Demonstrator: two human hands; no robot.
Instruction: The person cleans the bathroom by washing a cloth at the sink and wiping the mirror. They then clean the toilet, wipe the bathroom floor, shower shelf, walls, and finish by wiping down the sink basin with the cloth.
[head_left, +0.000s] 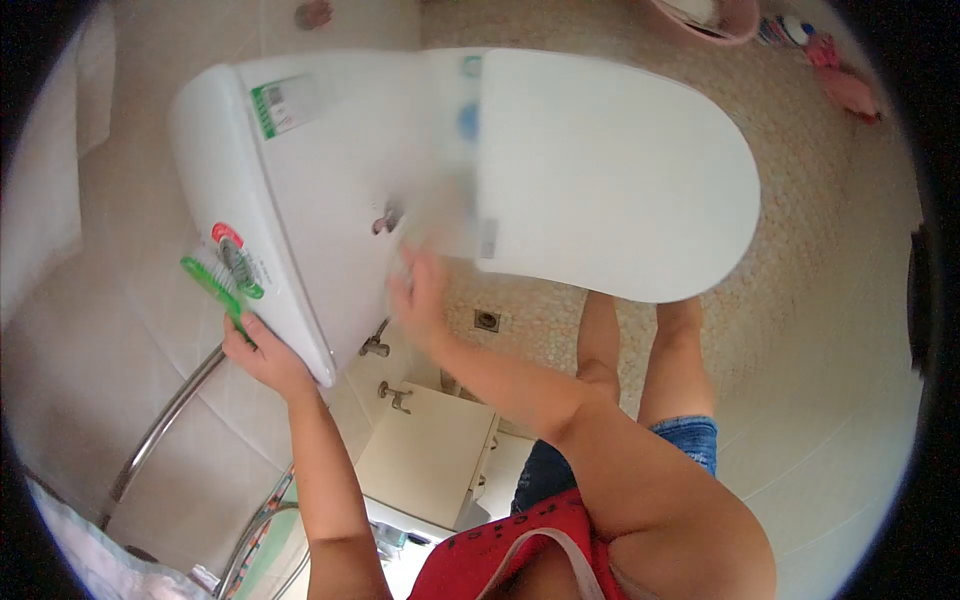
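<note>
My left hand is closed around the handle of a green brush beside the top of the white toilet tank. The brush's pale bristles face the round flush button. My right hand is blurred near the tank's lower side, left of the closed white toilet lid. Fingers of this hand look bent, but motion smears them, and whatever they touch or hold cannot be made out. A green and white label is stuck on the tank.
A floor drain lies in the pebbled floor. Wall valves and a pale cabinet are below the tank. A metal pipe runs at lower left. A pink basin stands at the top right.
</note>
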